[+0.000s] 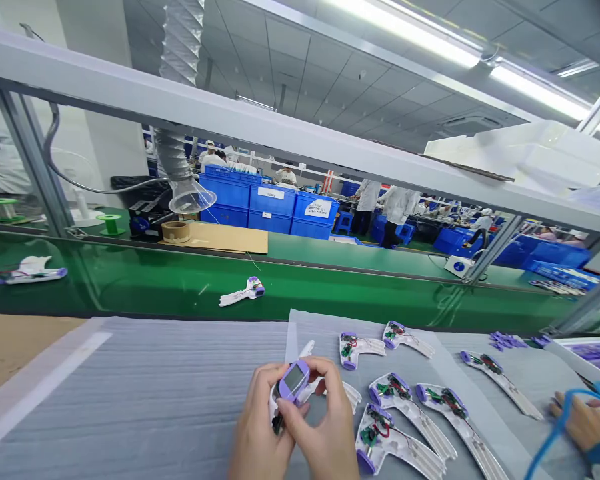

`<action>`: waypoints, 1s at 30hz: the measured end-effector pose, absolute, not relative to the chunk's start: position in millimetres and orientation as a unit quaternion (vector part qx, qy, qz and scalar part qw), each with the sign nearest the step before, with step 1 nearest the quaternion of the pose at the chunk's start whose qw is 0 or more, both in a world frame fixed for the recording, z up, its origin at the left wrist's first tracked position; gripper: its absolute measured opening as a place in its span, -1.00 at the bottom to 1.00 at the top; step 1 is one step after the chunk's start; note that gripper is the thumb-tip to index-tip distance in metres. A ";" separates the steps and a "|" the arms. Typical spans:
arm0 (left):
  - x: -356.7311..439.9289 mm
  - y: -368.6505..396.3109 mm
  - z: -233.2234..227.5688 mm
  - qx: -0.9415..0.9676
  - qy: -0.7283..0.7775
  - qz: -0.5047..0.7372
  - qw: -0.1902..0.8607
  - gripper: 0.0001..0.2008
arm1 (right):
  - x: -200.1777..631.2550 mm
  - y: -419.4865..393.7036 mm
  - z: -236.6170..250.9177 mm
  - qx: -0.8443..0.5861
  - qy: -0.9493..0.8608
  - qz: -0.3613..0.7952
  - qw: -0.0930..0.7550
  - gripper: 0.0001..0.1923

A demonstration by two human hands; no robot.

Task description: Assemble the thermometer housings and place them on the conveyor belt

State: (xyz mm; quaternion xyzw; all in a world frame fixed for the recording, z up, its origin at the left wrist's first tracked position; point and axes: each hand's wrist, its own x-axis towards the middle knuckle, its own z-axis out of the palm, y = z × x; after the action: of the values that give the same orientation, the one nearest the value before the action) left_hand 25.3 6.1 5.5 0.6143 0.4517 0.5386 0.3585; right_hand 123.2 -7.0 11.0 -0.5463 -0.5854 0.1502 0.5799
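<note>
In front of me, over the grey mat, is a purple-and-white thermometer gun (294, 381) with a small grey screen. My left hand (259, 417) is closed round its left side, while my right hand (327, 423) grips its right side, fingers at the screen housing. Part of its white shell sticks out behind my fingers; the inside is mostly hidden. Just right of my hands lie several open thermometer half-shells (400, 445), white with purple ends, green boards and red wires. One half-shell (363, 348) is close beyond my right hand.
A green conveyor belt (155, 283) crosses behind the mat, carrying a half-shell (243, 293) and another part (25, 272) at left. At right are purple pieces (506, 341), a white tray (563, 353) and another person's hand (583, 420) near a blue cord (550, 437). A fume funnel (190, 195) hangs above.
</note>
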 end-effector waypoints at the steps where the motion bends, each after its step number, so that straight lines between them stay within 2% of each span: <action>1: 26.5 6.7 4.9 0.595 0.450 0.547 0.381 -0.68 | 123.7 -7.7 11.2 -0.543 -0.582 0.149 0.587 -0.64; 4: 27.1 13.7 5.4 0.526 0.436 0.551 0.479 -0.56 | 128.5 -10.4 10.0 -0.508 -0.596 0.169 0.599 -0.63; 7: 23.4 21.1 9.8 0.509 0.426 0.529 0.529 -0.56 | 135.0 -11.3 9.1 -0.481 -0.615 0.213 0.587 -0.62; 14: 21.9 11.8 24.1 0.631 0.421 0.525 0.386 -0.71 | 141.6 -11.7 22.1 -0.493 -0.633 0.216 0.556 -0.71; 21: 23.4 11.5 17.2 0.686 0.401 0.494 0.353 -0.76 | 142.9 -14.5 24.2 -0.503 -0.631 0.208 0.554 -0.72; 30: 20.7 13.1 10.5 0.729 0.387 0.474 0.307 -0.73 | 141.9 -14.6 13.8 -0.490 -0.629 0.191 0.573 -0.61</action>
State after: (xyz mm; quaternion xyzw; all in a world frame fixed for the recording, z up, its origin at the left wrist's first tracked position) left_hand 20.7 13.1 10.5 0.7287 0.3872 0.4744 0.3066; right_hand 141.9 -14.6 13.8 -0.4903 -0.6289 0.1905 0.5725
